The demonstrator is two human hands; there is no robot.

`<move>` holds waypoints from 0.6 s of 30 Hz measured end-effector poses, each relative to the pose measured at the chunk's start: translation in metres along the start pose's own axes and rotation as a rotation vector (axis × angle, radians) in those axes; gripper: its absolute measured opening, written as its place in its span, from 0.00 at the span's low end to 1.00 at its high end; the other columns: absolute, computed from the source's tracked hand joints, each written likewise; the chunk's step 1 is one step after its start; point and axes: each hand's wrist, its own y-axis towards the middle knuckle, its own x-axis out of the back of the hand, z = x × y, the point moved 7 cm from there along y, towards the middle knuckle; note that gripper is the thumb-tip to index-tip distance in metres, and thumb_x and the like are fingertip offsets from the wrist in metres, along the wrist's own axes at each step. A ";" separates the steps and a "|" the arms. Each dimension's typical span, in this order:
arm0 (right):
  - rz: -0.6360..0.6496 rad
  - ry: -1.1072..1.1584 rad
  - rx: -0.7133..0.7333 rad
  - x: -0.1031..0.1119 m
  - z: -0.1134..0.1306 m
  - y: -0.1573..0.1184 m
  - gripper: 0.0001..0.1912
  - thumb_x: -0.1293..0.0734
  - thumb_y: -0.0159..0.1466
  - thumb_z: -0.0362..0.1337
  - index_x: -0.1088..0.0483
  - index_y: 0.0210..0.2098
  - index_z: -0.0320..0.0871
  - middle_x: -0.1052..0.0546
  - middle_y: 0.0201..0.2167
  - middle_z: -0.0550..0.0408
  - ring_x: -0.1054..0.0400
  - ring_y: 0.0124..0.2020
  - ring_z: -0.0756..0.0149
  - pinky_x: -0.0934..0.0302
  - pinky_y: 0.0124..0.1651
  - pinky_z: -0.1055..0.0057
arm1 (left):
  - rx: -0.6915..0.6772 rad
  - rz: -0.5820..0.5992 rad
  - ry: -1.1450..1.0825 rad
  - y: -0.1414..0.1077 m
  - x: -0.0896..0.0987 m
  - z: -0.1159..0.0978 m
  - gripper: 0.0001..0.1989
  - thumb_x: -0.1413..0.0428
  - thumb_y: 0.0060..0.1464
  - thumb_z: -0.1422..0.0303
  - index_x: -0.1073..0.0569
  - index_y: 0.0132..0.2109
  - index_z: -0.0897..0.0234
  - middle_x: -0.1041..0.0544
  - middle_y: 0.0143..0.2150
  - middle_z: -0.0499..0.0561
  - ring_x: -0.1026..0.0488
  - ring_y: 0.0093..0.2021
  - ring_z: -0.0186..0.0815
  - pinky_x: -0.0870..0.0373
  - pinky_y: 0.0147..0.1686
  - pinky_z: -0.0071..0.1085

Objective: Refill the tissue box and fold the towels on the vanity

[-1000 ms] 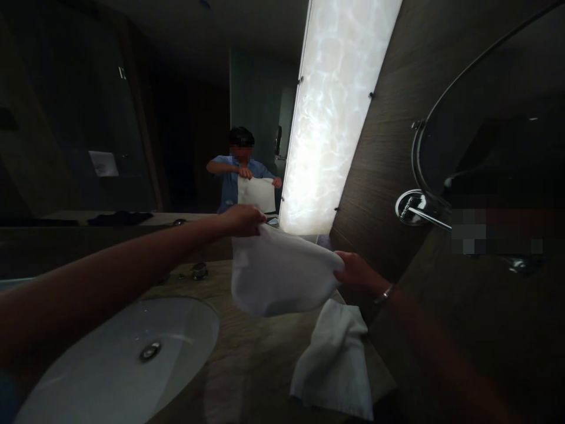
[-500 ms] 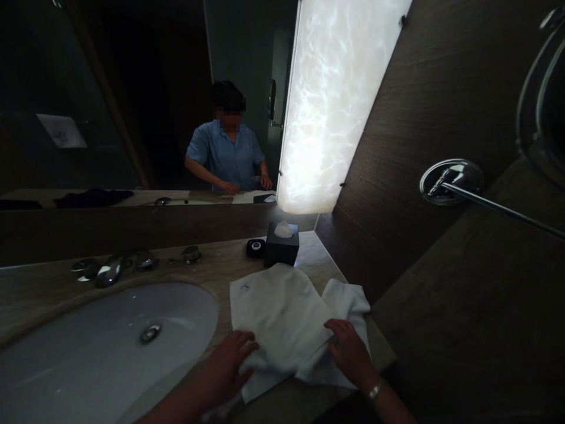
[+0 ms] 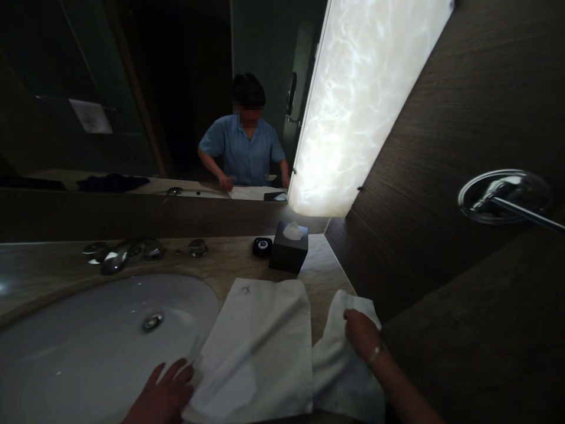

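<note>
A white towel with a small dark mark near its far left corner lies spread on the counter, with shallow creases. My left hand is at its near left edge, over the sink's rim, with the fingers apart; a faint pale blur shows beside the fingertips. To the right lies a second white towel, its far end bunched up. My right hand has its fingers closed on that bunched part. The two towels meet along the first one's right edge.
A white oval sink with a chrome faucet is at left. Behind the towels stand a dark tissue box and a small black object. A mirror, a lit panel and a wall-mounted chrome bar surround the counter.
The first towel now lies flatter and farther left, off most of the second. My left hand moved left and nearer; my right hand shifted right onto the second towel. The view turned slightly.
</note>
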 end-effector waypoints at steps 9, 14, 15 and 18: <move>0.121 0.318 0.282 -0.046 0.109 0.114 0.36 0.35 0.48 0.28 0.40 0.57 0.35 0.31 0.51 0.45 0.40 0.55 0.60 0.46 0.57 0.69 | 0.474 -0.283 -0.337 0.133 0.040 0.015 0.24 0.54 0.58 0.65 0.38 0.56 0.78 0.33 0.54 0.62 0.39 0.55 0.46 0.41 0.55 0.38; 0.123 0.363 0.190 -0.050 0.088 0.113 0.21 0.37 0.48 0.29 0.28 0.42 0.36 0.25 0.41 0.46 0.32 0.43 0.59 0.40 0.49 0.66 | 0.535 -0.282 -0.407 0.197 0.062 0.053 0.12 0.54 0.53 0.73 0.25 0.38 0.67 0.25 0.40 0.57 0.29 0.44 0.43 0.32 0.40 0.36; 0.109 0.377 0.157 -0.050 0.082 0.113 0.20 0.37 0.49 0.29 0.28 0.42 0.35 0.25 0.41 0.45 0.32 0.43 0.59 0.40 0.49 0.67 | 0.530 -0.312 -0.402 0.200 0.071 0.054 0.13 0.54 0.54 0.74 0.25 0.39 0.67 0.25 0.41 0.57 0.30 0.45 0.43 0.33 0.41 0.37; 0.080 0.441 0.063 -0.056 0.064 0.115 0.20 0.37 0.50 0.30 0.28 0.43 0.34 0.25 0.42 0.45 0.32 0.44 0.60 0.40 0.49 0.68 | 0.418 -0.405 -0.347 0.183 0.083 0.018 0.16 0.53 0.56 0.70 0.30 0.49 0.71 0.29 0.49 0.61 0.36 0.52 0.47 0.36 0.49 0.42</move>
